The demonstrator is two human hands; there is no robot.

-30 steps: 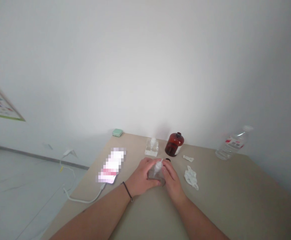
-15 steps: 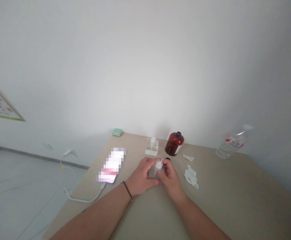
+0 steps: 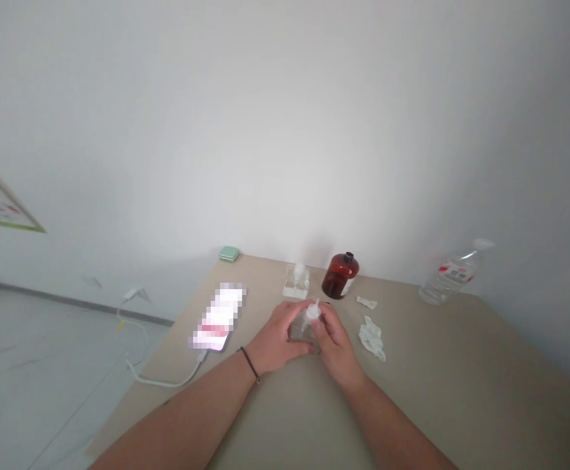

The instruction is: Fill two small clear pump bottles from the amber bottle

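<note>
My left hand [image 3: 277, 336] is wrapped round the body of a small clear bottle [image 3: 300, 331] on the near side of the table. The fingers of my right hand [image 3: 337, 346] are closed about the bottle's white cap [image 3: 313, 313], which has a thin nozzle pointing up. My right fingertips are partly hidden. Just beyond the hands stand a clear square bottle [image 3: 295, 287] with a white top and an uncapped brown bottle [image 3: 338, 277] with a pale label. A small dark thing shows behind my right fingers, mostly covered.
Crumpled white tissue [image 3: 372, 339] and a smaller white scrap [image 3: 366, 303] lie right of my hands. Farther right is a large clear plastic bottle [image 3: 450, 277]. At left, a lit phone [image 3: 220, 316] trails a white cable [image 3: 167, 384]. A green case [image 3: 228, 254] sits by the wall.
The view has shifted slightly. My right fingers have moved a little around the cap, and its nozzle now shows more plainly. Both hands stay on the clear bottle.
</note>
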